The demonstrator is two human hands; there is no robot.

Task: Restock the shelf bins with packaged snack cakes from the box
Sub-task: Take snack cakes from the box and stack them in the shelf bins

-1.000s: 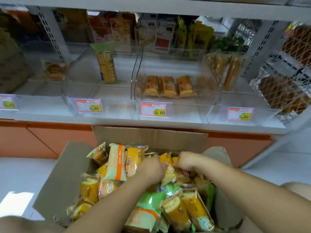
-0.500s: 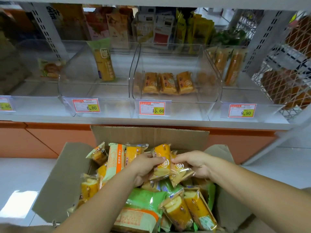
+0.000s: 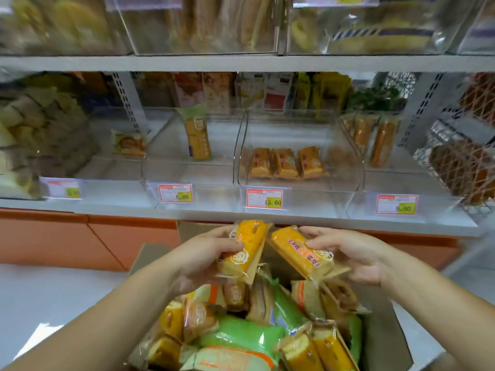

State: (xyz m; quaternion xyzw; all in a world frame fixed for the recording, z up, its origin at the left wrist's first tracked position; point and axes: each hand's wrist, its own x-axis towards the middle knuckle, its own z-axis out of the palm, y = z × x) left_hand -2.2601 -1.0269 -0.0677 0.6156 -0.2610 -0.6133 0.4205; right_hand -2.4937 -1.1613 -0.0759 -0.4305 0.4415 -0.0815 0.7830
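Shelf [image 3: 107,206] nearly bare; my left grip [image 3: 203,254] clasps one cake pack [image 3: 245,249], my right grip [image 3: 357,254] a second pack [image 3: 298,253]; next, I'd say, both up into the 15.60 bin [image 3: 310,199].

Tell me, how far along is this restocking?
Barely begun. Done: the 15.60 bin holds just three cakes. In hand: the left hand grips one yellow cake, the right hand a second yellow cake, both above the box. Left: the box is heaped with packs, and the neighbouring bins are nearly bare.

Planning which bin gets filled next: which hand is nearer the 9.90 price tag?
Right. The right hand sits below-left of the 9.90 price tag; the left hand is farther left.
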